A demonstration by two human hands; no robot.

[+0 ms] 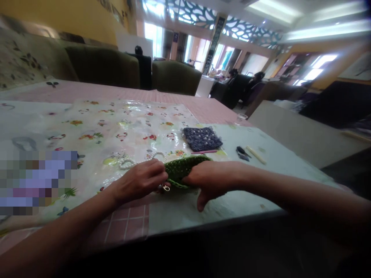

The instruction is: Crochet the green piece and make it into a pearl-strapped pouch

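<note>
A small green crocheted pouch [179, 166] lies near the table's front edge, its mouth tipped toward me. My left hand [146, 177] is closed in a pinch on the pouch's left end. Just below those fingertips hangs a small metal lobster clasp [166, 188]. The fingers of my right hand [216, 178] reach into the pouch's mouth, and their tips are hidden inside. Its thumb sticks out downward, apart from the fingers and outside the pouch. Behind the pouch sits a dark blue crocheted piece with pearl-like beads [203, 139].
Beaded strands [126, 164] lie left of the pouch on a printed plastic cover [133, 119]. Beside the blue piece is a pink stick [204, 151]. Black-handled snips [242, 153] and a cream-coloured strip [256, 154] rest farther right. Green chairs [176, 77] stand behind the table; people sit beyond.
</note>
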